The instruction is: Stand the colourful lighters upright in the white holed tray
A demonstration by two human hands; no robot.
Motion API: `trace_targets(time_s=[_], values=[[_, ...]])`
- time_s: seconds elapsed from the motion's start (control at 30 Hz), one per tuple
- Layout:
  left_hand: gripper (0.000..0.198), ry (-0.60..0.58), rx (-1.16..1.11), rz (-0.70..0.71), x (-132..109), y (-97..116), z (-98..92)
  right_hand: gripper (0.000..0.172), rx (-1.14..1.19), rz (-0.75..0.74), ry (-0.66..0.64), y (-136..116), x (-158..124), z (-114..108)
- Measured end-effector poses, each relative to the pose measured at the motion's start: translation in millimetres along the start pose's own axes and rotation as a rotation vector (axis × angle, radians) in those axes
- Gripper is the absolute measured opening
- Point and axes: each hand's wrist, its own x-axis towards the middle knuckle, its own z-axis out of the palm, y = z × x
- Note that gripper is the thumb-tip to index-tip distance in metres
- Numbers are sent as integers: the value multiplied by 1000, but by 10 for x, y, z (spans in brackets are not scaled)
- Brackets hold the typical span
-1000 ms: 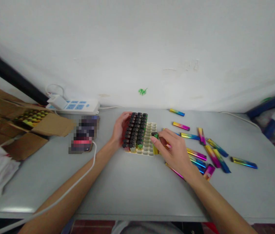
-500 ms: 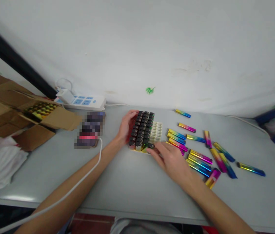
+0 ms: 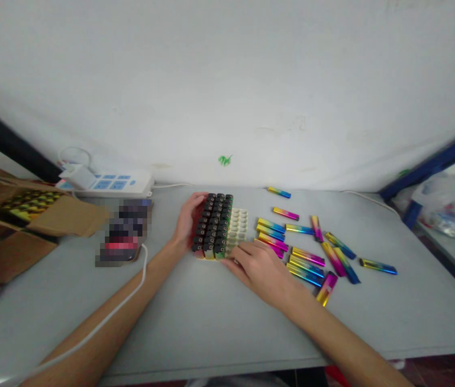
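A white tray with round slots [image 3: 239,224] stands on the table before me. Upright lighters with black tops [image 3: 212,220] fill its left columns; the slots on the right are bare. My left hand [image 3: 187,221] is cupped against the left side of the lighters, its fingers partly hidden behind them. At the tray's front edge is my right hand [image 3: 257,269], with thumb and fingertips drawn together at the front lighter [image 3: 220,247] of the third column. That lighter stands upright. Shiny yellow, blue and pink lighters [image 3: 306,259] lie loose to the right.
On the left, an open cardboard box [image 3: 70,215] holds more lighters. A phone [image 3: 125,231] with a white cable [image 3: 141,279] lies beside my left arm, the cable crossing over the forearm. Behind it is a power strip [image 3: 130,185] against the wall.
The lighter that was tilted in my right hand now stands upright at the front of the third column. My view has turned to the right, shifting everything leftward.
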Motion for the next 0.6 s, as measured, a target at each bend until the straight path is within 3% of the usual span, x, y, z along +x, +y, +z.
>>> trace_targets(time_s=[0.17, 0.37, 0.5, 0.6], values=[[19, -6, 38, -12, 11, 7, -27, 29, 89, 116, 63, 412, -182, -213], [21, -2, 88, -24, 9, 33, -38, 19, 103, 346, 151, 1320, -370, -414], [22, 10, 82, -23, 5, 39, -27, 21, 39, 390, 143, 1828, -239, -401], [23, -5, 75, -28, -2, 44, -24, 28, -106, 461, 101, 2024, 5, -307]])
